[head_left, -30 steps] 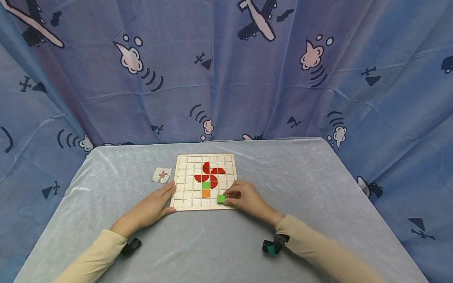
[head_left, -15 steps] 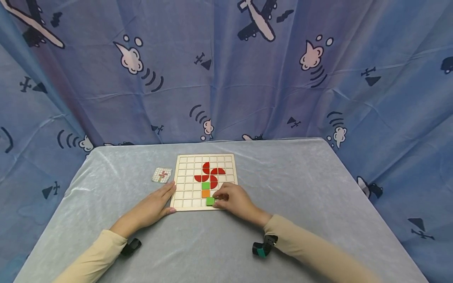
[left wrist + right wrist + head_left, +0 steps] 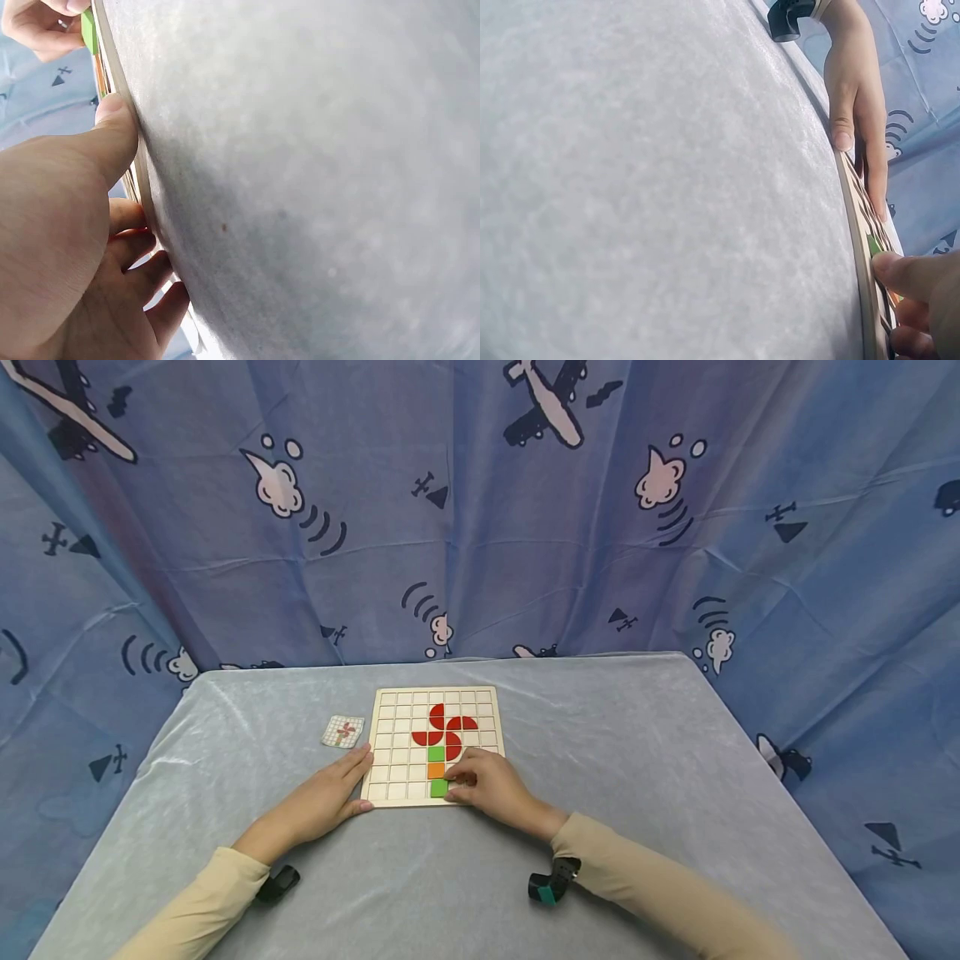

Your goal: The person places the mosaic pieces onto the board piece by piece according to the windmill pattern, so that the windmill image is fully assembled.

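Note:
A pale wooden grid board [image 3: 397, 762] lies on the table, with several red fan-shaped pieces [image 3: 453, 746] set as a pinwheel. Below them a green square tile [image 3: 437, 753] and an orange square tile [image 3: 436, 770] sit in one column. My right hand [image 3: 491, 789] pinches another green square tile [image 3: 438, 788] by its right side, just below the orange one; in the right wrist view the thumb [image 3: 889, 264] is against it. With fairly straight fingers, my left hand [image 3: 318, 797] rests against the board's left edge, its thumb [image 3: 114, 112] at the near corner.
A small pattern card [image 3: 342, 732] with a red pinwheel print lies left of the board. Grey cloth [image 3: 420, 885] covers the table, and a printed blue curtain [image 3: 480, 527] hangs behind its far edge. Each wrist wears a black camera [image 3: 279, 883].
My right hand has moved left across the board with the green square tile, from the right columns to the column under the orange tile. The left hand has stayed in place.

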Motion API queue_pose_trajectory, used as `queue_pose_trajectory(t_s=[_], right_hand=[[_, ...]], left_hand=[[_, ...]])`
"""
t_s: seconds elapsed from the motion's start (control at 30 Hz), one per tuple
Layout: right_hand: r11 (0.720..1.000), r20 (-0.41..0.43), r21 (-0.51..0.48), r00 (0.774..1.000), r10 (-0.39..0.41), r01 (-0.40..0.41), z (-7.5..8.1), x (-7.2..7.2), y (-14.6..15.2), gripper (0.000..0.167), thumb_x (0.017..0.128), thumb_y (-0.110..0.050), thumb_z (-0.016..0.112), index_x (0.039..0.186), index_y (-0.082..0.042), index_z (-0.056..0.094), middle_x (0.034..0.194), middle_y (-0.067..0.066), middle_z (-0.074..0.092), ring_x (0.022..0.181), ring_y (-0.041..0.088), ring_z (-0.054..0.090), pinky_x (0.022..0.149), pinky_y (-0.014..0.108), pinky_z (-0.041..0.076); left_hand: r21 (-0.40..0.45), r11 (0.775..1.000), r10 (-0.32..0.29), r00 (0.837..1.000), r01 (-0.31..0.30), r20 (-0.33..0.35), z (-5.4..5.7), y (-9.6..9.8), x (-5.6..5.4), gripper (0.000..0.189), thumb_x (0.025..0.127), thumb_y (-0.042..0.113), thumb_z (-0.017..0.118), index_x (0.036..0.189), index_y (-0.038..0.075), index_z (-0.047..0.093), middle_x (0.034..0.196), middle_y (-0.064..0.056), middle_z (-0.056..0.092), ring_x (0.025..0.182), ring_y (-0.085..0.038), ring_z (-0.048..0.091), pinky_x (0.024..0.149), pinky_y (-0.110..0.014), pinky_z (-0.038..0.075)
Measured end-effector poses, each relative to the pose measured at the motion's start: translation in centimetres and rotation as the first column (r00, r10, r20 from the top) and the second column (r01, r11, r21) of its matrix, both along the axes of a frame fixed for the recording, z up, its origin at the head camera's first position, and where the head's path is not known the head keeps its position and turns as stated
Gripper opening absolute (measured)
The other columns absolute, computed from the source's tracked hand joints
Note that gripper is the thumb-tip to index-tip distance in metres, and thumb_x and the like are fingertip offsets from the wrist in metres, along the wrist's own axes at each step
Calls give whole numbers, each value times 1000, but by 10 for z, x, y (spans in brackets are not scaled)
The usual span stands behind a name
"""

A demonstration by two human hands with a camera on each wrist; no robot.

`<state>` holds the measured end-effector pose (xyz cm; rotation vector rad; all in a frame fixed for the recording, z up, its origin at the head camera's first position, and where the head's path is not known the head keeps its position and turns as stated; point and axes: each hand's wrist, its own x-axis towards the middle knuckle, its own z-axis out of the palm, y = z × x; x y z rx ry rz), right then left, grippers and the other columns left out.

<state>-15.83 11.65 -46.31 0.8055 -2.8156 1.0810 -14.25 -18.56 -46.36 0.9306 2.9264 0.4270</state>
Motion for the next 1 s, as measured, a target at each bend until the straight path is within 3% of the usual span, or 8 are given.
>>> queue_pose_trajectory(t_s=[1.0], right_hand=[[1000,3,-5,1000,20,-20,-5,-2,-3,20,77,-21,85,96,-16,79,82,-4,65,72,6,51,64,17,40]], left_hand=[[-2,1000,1,1000,-1,3,3,1,0,75,95,35,64,150,-6,34,160,-23,31,146,-41,35,116,-54,38]])
